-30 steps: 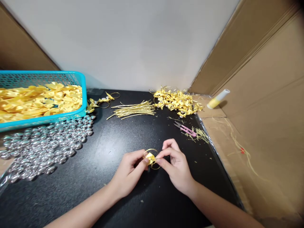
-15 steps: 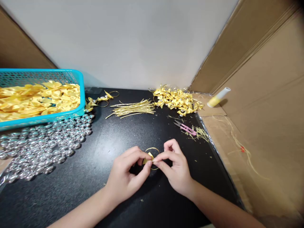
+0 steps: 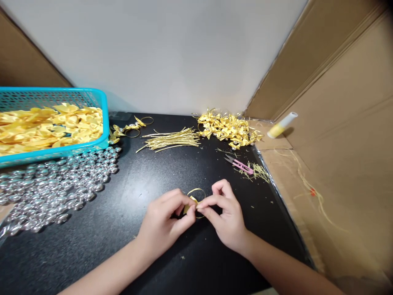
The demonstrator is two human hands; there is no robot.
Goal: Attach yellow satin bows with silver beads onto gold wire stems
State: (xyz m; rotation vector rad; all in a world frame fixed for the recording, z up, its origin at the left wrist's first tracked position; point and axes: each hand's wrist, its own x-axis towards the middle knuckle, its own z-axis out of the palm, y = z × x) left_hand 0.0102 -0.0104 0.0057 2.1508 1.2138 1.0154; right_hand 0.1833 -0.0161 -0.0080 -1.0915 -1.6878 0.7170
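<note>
Between my hands, just above the black tabletop, is a small yellow ribbon bow [image 3: 186, 209] with a thin gold wire ring [image 3: 196, 189] behind it. My left hand [image 3: 167, 219] pinches the bow between thumb and index finger, which cover part of it. From the right, my right hand [image 3: 229, 217] meets it with thumb and index fingertips pressed together at the ring's near side. What exactly those right fingertips grip, wire or ribbon, is too small and covered to make out.
A turquoise basket [image 3: 106, 110] of yellow bows stands at left, with silver beads [image 3: 67, 184] spread before it. Gold wire strips [image 3: 172, 139] lie at the back, beside a pile of beaded bows [image 3: 229, 127]. Pink thread snips [image 3: 242, 165] rest near clippings [image 3: 260, 173]; a thread spool [image 3: 282, 125] stands on cardboard.
Both hands stay at almost the same spot. The left thumb and index finger have shifted slightly around the bow; the view has moved a little.
</note>
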